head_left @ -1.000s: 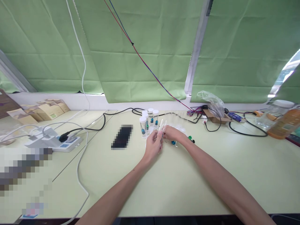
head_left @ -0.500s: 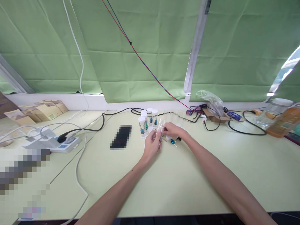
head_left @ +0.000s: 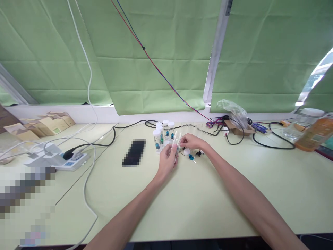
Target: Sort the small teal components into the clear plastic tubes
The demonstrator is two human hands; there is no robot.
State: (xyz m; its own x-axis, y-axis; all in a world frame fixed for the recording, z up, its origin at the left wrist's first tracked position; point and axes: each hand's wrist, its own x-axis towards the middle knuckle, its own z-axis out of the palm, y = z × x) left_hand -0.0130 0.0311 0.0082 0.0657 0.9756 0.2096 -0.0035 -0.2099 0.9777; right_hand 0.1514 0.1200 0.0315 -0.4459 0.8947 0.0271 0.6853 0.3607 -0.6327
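Observation:
My left hand (head_left: 168, 158) is closed around a clear plastic tube (head_left: 177, 138), which stands tilted with its upper end above the fingers. Just to its right, the fingers of my right hand (head_left: 191, 141) are pinched together close to the tube; whatever they hold is too small to make out. Below the right hand lie a white cap (head_left: 186, 151), a small blue part (head_left: 191, 157) and small black parts (head_left: 199, 153). Left of the tube, several white-capped clear tubes (head_left: 157, 141) stand upright with blue or green pieces inside.
Faint clear tubes (head_left: 198, 128) stand behind the right hand. A blurred-out dark rectangle (head_left: 134, 152) lies to the left, and a power strip (head_left: 74, 161) with cables farther left. At the right are a cardboard box (head_left: 240, 131), a clear jar (head_left: 301, 126) and an orange bottle (head_left: 316, 133).
My right hand has shifted slightly up and left, uncovering more of the white cap and black parts. My left hand still holds the clear tube, and the view has moved slightly.

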